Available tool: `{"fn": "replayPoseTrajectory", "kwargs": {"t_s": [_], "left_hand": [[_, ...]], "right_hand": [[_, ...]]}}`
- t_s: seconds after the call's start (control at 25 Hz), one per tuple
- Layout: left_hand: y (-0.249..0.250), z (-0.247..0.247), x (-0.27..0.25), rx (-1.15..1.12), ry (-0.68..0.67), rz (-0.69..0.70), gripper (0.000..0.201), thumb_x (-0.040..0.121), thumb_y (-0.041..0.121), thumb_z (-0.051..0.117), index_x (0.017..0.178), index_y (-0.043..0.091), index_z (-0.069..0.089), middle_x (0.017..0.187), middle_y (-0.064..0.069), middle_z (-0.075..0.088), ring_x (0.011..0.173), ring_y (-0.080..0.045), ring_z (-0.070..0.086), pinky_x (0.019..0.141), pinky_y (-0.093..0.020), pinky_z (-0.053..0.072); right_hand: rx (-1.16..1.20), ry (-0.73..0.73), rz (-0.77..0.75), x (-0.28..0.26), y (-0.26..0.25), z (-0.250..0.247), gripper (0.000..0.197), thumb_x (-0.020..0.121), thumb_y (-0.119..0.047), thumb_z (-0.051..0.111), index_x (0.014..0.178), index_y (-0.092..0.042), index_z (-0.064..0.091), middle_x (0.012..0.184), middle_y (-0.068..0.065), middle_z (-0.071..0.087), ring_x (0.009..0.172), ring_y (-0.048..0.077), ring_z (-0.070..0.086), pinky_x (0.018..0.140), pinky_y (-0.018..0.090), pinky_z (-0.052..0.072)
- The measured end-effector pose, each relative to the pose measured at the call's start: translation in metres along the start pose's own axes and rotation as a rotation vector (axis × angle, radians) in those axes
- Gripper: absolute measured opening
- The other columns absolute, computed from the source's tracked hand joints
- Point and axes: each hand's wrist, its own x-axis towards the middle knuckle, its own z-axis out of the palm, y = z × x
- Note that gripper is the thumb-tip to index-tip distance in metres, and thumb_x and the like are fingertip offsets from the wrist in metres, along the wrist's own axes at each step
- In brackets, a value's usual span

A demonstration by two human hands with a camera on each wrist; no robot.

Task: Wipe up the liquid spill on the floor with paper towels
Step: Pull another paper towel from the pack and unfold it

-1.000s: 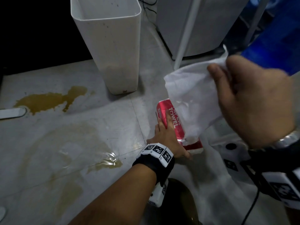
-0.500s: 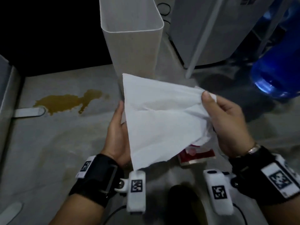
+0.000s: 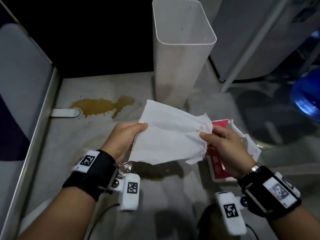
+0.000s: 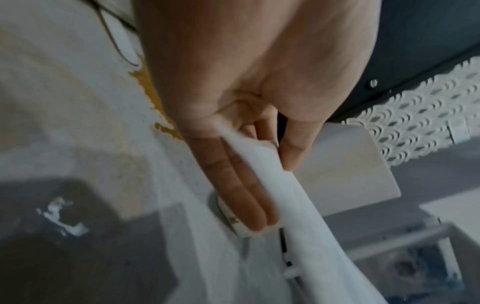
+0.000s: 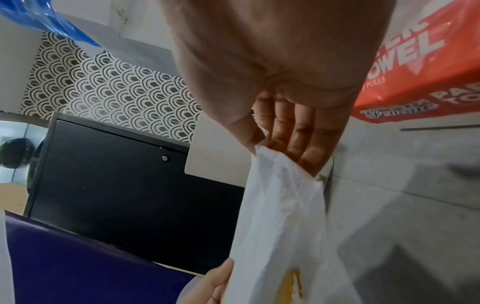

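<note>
Both hands point(image 3: 223, 144) pinching a white paper towel point(image 3: 170, 135) — brown spill point(image 3: 102, 105) beyond, white bin point(image 3: 181, 54)

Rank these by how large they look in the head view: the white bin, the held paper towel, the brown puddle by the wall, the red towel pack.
1. white bin
2. paper towel
3. brown puddle
4. red towel pack, though largely hidden behind the right hand, so its rank is unsure.

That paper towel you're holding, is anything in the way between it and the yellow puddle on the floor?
Nothing visible blocks it. Both the left hand and right hand hold the paper towel in the air, and only bare floor lies between it and the yellow-brown spill.
</note>
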Motion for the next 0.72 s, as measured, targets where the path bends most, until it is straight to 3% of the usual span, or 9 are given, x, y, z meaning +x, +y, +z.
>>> {"fn": "replayPoseTrajectory", "kwargs": {"t_s": [0.08,0.16,0.32,0.4,0.52,0.6,0.68,0.72], "left_hand": [[0.0,-0.01,0.005,0.141,-0.008,0.023,0.014,0.089,0.007,0.063,0.097,0.002,0.073,0.099,-0.017,0.075,0.086,-0.028,0.071,0.082,-0.038,0.055],[0.002,-0.018,0.005,0.212,-0.048,0.015,0.018,0.09,0.002,0.057,0.1,0.005,0.071,0.1,-0.015,0.074,0.082,-0.023,0.07,0.08,-0.037,0.056],[0.011,-0.043,-0.011,0.154,-0.137,-0.023,0.024,0.094,-0.001,0.051,0.107,0.006,0.07,0.101,-0.012,0.073,0.084,-0.023,0.07,0.073,-0.032,0.06],[0.009,-0.06,-0.02,0.034,-0.144,-0.036,0.025,0.095,-0.003,0.048,0.112,0.001,0.067,0.106,-0.014,0.073,0.091,-0.026,0.071,0.075,-0.033,0.062],[0.003,-0.082,-0.032,-0.123,-0.149,-0.051,0.027,0.093,0.003,0.04,0.101,-0.003,0.065,0.095,-0.012,0.071,0.076,-0.021,0.07,0.06,-0.029,0.059],[-0.004,-0.091,-0.038,-0.125,-0.135,-0.034,0.023,0.089,0.011,0.048,0.093,-0.002,0.067,0.089,-0.012,0.07,0.073,-0.022,0.067,0.058,-0.028,0.056],[-0.009,-0.097,-0.043,0.002,-0.049,0.026,0.011,0.081,0.0,0.066,0.091,0.002,0.069,0.081,-0.008,0.071,0.073,-0.021,0.065,0.057,-0.023,0.054],[-0.011,-0.102,-0.043,0.056,-0.008,0.047,0.021,0.076,-0.008,0.069,0.094,0.004,0.071,0.08,-0.006,0.071,0.074,-0.021,0.065,0.057,-0.022,0.054]], "right_hand": [[-0.01,-0.003,0.022,-0.001,0.005,0.006,0.013,0.092,-0.003,0.062,0.101,0.002,0.068,0.098,0.025,0.071,0.087,0.034,0.062,0.079,0.044,0.048],[-0.012,-0.004,0.055,-0.002,0.013,0.011,0.015,0.092,0.0,0.057,0.098,-0.003,0.071,0.094,0.016,0.072,0.083,0.028,0.063,0.074,0.036,0.049],[0.124,-0.015,0.047,-0.004,0.021,0.024,0.017,0.091,0.005,0.056,0.093,-0.007,0.068,0.074,0.003,0.071,0.058,0.011,0.065,0.05,0.022,0.052],[0.181,-0.038,0.041,-0.005,0.024,0.035,0.015,0.088,0.008,0.058,0.091,-0.003,0.069,0.072,0.005,0.071,0.058,0.012,0.066,0.052,0.023,0.055],[0.268,-0.114,0.088,-0.004,0.022,0.049,0.017,0.09,0.006,0.049,0.085,0.0,0.064,0.063,0.003,0.067,0.051,0.01,0.061,0.049,0.022,0.053],[0.344,-0.19,0.162,0.002,0.02,0.055,0.021,0.09,-0.009,0.046,0.092,0.002,0.064,0.08,0.009,0.069,0.062,0.018,0.065,0.056,0.029,0.056],[0.308,-0.24,0.23,0.009,0.021,0.065,0.026,0.09,-0.021,0.053,0.097,-0.002,0.07,0.092,0.011,0.069,0.073,0.024,0.066,0.065,0.036,0.057],[0.239,-0.254,0.236,0.013,0.023,0.071,0.019,0.089,-0.017,0.059,0.097,-0.006,0.072,0.095,0.009,0.07,0.076,0.023,0.067,0.068,0.037,0.057]]}}
